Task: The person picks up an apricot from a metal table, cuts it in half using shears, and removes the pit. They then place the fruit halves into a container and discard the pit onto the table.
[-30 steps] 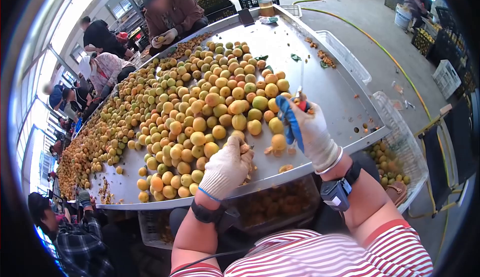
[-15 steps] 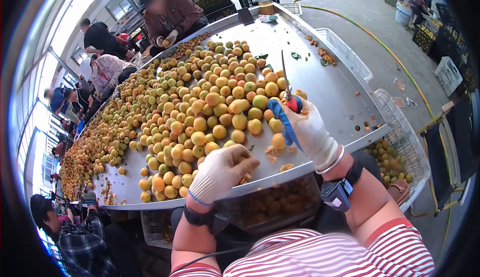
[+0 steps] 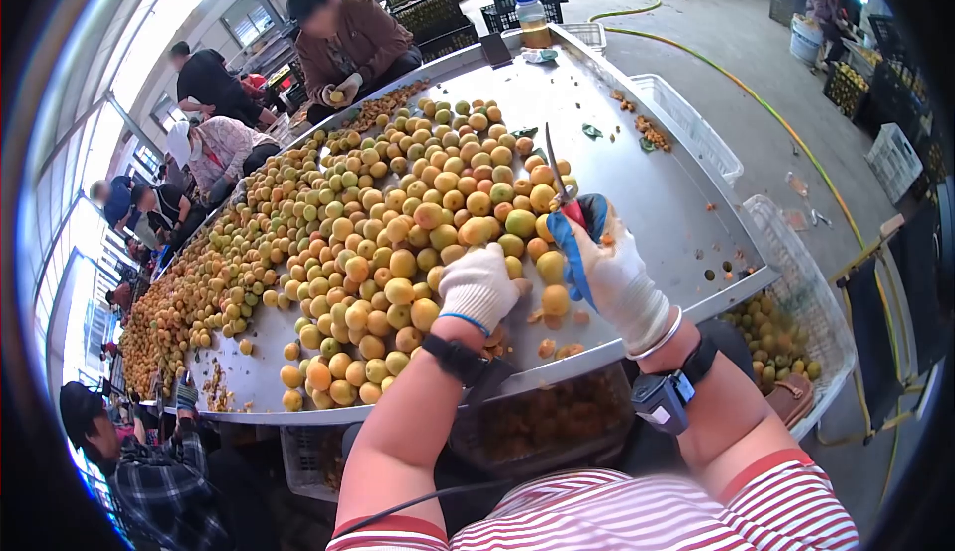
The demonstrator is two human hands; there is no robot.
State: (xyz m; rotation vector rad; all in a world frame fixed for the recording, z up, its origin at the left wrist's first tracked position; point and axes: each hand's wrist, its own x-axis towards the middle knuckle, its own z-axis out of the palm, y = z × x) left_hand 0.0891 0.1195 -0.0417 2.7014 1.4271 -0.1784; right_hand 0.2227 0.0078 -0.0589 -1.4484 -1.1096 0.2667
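Note:
My left hand [image 3: 479, 287], in a white knit glove, is down at the near edge of a heap of yellow-orange apricots [image 3: 403, 263]. Its back faces me and its fingers are mostly hidden, so whether it grips a fruit does not show. My right hand [image 3: 622, 282], in a white glove with blue on the fingers, is closed around a knife with a red handle. The knife's thin curved blade [image 3: 553, 160] points up and away from me. Between the hands, a single apricot [image 3: 555, 300] and cut fruit pieces [image 3: 559, 350] lie on the metal table [image 3: 657, 208].
A white crate of fruit [image 3: 846, 337] stands right of the table, near a folding chair [image 3: 880, 302]. A jar [image 3: 531, 19] sits at the far corner. Co-workers [image 3: 348, 39] line the left side. A hose [image 3: 741, 79] crosses the floor.
My left hand has moved forward and right, from the table's near edge to the heap. My right hand keeps the knife, its blade shifted slightly left. The view has shifted slightly.

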